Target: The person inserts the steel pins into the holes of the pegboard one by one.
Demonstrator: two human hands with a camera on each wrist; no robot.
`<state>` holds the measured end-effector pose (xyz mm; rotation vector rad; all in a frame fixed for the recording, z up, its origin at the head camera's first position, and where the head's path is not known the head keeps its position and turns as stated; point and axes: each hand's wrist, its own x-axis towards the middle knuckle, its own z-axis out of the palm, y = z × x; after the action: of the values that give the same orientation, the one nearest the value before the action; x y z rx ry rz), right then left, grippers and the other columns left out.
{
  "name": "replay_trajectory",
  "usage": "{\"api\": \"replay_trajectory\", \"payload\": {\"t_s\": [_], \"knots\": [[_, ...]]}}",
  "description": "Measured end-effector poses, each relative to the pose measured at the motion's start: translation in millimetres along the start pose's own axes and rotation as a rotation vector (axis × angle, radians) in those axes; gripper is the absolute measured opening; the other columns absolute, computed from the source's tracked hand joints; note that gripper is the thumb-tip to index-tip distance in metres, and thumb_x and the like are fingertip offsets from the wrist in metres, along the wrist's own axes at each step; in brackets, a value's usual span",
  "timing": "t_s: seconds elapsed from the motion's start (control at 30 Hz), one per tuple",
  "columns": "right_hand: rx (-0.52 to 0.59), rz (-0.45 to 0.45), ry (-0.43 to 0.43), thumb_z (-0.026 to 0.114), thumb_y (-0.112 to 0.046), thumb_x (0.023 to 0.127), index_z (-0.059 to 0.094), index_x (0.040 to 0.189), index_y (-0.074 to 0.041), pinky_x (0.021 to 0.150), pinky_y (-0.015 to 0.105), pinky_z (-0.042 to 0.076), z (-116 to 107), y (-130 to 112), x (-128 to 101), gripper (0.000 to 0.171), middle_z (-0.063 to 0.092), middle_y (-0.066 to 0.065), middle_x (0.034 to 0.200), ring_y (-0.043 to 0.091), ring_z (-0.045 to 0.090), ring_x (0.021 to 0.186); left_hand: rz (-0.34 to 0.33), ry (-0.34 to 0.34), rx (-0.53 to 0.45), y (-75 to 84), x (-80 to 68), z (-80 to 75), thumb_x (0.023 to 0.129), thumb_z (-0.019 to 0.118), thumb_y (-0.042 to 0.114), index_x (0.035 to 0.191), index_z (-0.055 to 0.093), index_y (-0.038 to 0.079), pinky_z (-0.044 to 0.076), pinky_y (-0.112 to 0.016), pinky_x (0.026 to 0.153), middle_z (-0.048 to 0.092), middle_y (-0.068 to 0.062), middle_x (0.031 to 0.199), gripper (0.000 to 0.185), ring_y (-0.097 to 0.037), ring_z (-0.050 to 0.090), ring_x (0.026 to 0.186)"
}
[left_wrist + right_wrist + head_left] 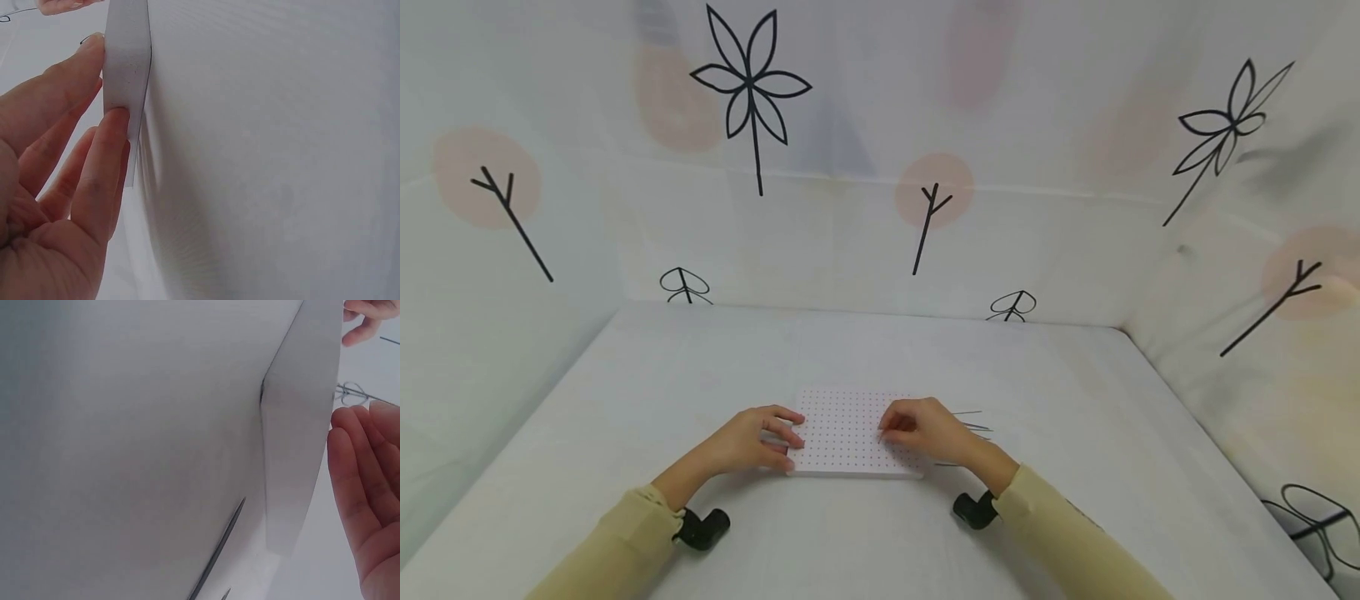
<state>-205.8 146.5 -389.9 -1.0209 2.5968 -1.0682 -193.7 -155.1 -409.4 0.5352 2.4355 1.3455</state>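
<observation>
A white board (pixel 842 433) with rows of small dots or holes lies flat on the table. My left hand (pixel 756 440) is at its left edge, fingers loosely bent, fingertips touching the top and side. In the left wrist view, fingers (pixel 100 169) meet the board's side (pixel 128 69). Over the board's right part, my right hand (pixel 925 427) holds thumb and fingertips together around a thin dark pin (pixel 881 437), mostly hidden by the fingers. Close to the board in the right wrist view is a dark pointed rod (pixel 219 550).
Several thin dark rods (pixel 967 412) lie just right of the board, partly behind the right hand. The white table (pixel 700 358) meets patterned cloth walls (pixel 850 250) at the back and sides. A dark wrist device (pixel 703 529) is on each wrist.
</observation>
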Motion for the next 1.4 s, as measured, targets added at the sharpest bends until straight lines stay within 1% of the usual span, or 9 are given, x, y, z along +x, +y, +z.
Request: {"api": "replay_trajectory", "payload": {"t_s": [0.23,0.4,0.67,1.03,1.17,1.27,1.4], "knots": [[0.008,0.021,0.023,0.067,-0.003,0.084,0.065,0.091,-0.010,0.077,0.024,0.050,-6,9,-9,0.010,0.064,-0.006,0.087,0.008,0.059,0.081,-0.003,0.000,-0.005,0.4,-0.1,0.1,0.066,0.083,0.008,0.085,0.073,0.009,0.052,-0.024,0.075,0.052,-0.010,0.125,0.022,-0.016,0.063,0.086],[0.026,0.010,0.039,0.067,-0.002,0.083,0.064,0.091,-0.008,0.076,0.024,0.050,-9,14,-15,0.011,0.064,-0.005,0.088,0.009,0.059,0.081,-0.008,0.006,0.004,1.8,-0.4,0.6,0.065,0.083,0.007,0.085,0.073,0.009,0.052,-0.024,0.075,0.052,-0.010,0.125,0.022,-0.016,0.063,0.087],[0.038,0.037,0.062,0.068,-0.003,0.083,0.064,0.091,-0.009,0.076,0.024,0.051,-15,20,-23,0.010,0.064,-0.005,0.088,0.009,0.060,0.081,-0.012,0.002,0.005,3.4,-1.4,0.8,0.066,0.082,0.007,0.086,0.072,0.008,0.052,-0.025,0.074,0.052,-0.011,0.126,0.022,-0.016,0.063,0.088],[0.003,0.066,0.102,0.068,-0.002,0.082,0.064,0.092,-0.009,0.078,0.024,0.050,-24,28,-34,0.012,0.063,-0.005,0.090,0.009,0.060,0.082,-0.010,0.000,0.008,3.6,-1.1,0.9,0.067,0.082,0.007,0.086,0.073,0.008,0.052,-0.025,0.075,0.052,-0.011,0.126,0.022,-0.017,0.063,0.089],[0.006,0.070,0.118,0.068,-0.002,0.082,0.065,0.092,-0.008,0.078,0.024,0.050,-27,32,-38,0.011,0.064,-0.003,0.091,0.010,0.060,0.082,-0.012,0.002,0.011,4.4,-1.4,1.0,0.066,0.082,0.007,0.086,0.073,0.008,0.052,-0.025,0.075,0.052,-0.010,0.125,0.022,-0.017,0.063,0.089],[-0.002,0.074,0.129,0.068,-0.002,0.083,0.065,0.091,-0.007,0.077,0.025,0.051,-30,36,-42,0.010,0.065,-0.002,0.090,0.010,0.060,0.081,-0.015,0.000,0.006,4.8,-1.5,0.9,0.067,0.082,0.006,0.087,0.073,0.007,0.052,-0.025,0.075,0.052,-0.011,0.125,0.022,-0.017,0.063,0.088],[-0.015,0.079,0.143,0.068,-0.002,0.083,0.065,0.091,-0.006,0.075,0.025,0.051,-33,40,-45,0.010,0.065,-0.001,0.090,0.010,0.060,0.080,-0.003,-0.009,-0.005,5.4,-2.0,0.6,0.067,0.082,0.005,0.087,0.072,0.005,0.052,-0.027,0.075,0.051,-0.013,0.126,0.023,-0.018,0.063,0.088]]}}
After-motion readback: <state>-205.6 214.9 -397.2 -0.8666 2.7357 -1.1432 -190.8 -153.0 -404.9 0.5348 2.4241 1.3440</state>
